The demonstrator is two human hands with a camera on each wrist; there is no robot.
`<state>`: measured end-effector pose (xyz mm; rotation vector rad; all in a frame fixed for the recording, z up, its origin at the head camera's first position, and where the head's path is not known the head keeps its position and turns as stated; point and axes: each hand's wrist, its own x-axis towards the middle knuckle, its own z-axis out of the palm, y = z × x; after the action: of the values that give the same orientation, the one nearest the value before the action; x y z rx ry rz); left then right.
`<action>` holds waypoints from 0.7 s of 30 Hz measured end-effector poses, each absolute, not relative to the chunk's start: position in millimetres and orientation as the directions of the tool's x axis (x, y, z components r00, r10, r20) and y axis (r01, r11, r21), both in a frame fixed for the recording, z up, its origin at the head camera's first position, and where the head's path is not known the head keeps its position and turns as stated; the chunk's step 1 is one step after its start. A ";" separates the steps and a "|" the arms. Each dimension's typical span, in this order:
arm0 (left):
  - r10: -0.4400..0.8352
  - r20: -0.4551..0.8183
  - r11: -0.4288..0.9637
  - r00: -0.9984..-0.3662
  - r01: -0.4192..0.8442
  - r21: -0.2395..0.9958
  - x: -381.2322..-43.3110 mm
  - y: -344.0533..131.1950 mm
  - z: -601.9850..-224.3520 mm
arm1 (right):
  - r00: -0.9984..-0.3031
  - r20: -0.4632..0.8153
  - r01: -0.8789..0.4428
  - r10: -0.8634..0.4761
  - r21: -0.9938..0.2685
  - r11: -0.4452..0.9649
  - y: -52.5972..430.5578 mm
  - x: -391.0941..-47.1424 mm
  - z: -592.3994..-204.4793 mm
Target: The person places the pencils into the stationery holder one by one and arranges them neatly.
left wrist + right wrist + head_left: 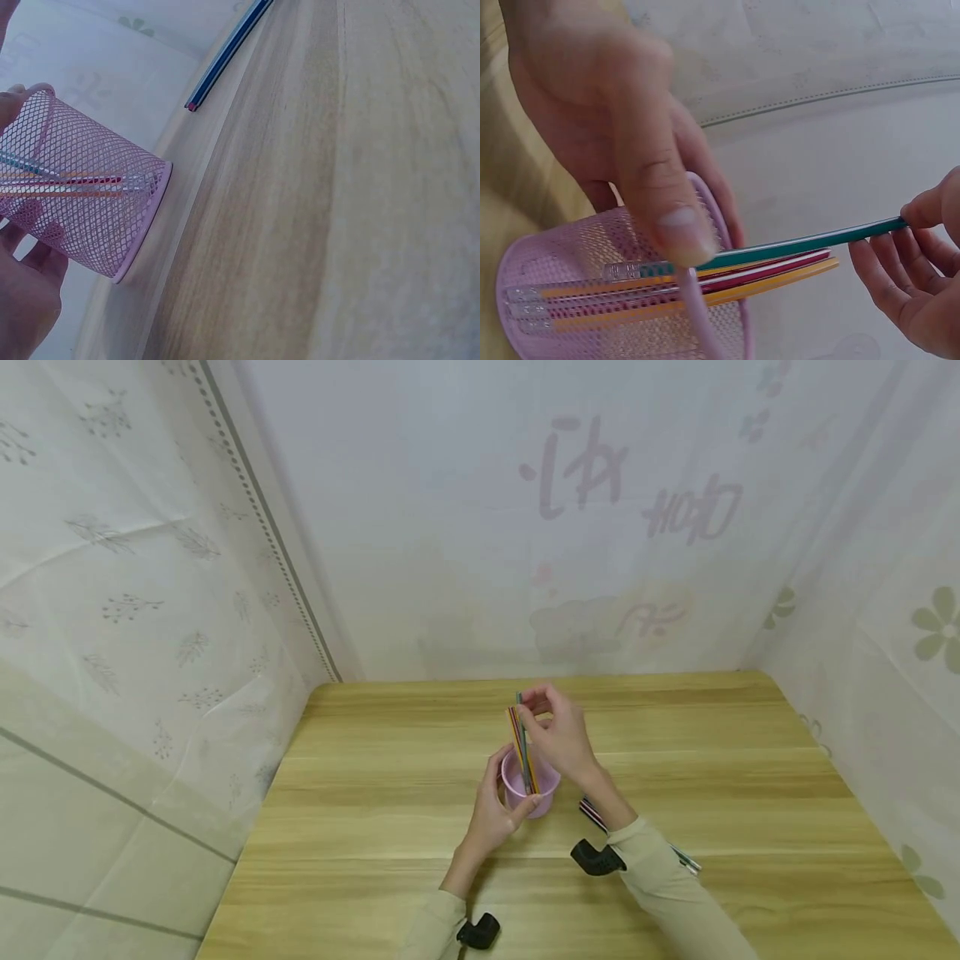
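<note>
A pink mesh pencil cup [542, 807] stands on the table, its wall [90, 217] facing the left wrist view. My left hand [491, 820] holds it at the near left, with the thumb [686, 232] over the rim and the fingers along the outside. My right hand [561, 739], above the cup, pinches the upper end of a green pencil [802, 244] between thumb and fingers. That pencil slants, its clear lower end inside the cup. Beside it, yellow pencils [802, 277] and a dark red pencil [780, 268] lean in the cup.
More dark striped pencils [592, 812] lie on the wooden table [360, 827] under my right forearm, their far ends [686, 860] showing beyond the sleeve. Patterned cloth [450, 527] hangs behind the table and along both sides.
</note>
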<state>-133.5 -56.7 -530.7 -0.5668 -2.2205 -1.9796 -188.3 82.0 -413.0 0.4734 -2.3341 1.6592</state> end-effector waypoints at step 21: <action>0.206 0.346 0.089 -0.915 0.370 0.925 -135.7 -57.4 -536.1 | -0.945 0.265 -0.321 -0.192 -0.859 0.399 81.2 -186.3 -446.2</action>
<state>-135.7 -57.4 -536.1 -0.5909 -2.2212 -1.9509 -186.3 81.2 -446.2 0.4648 -2.5222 1.5914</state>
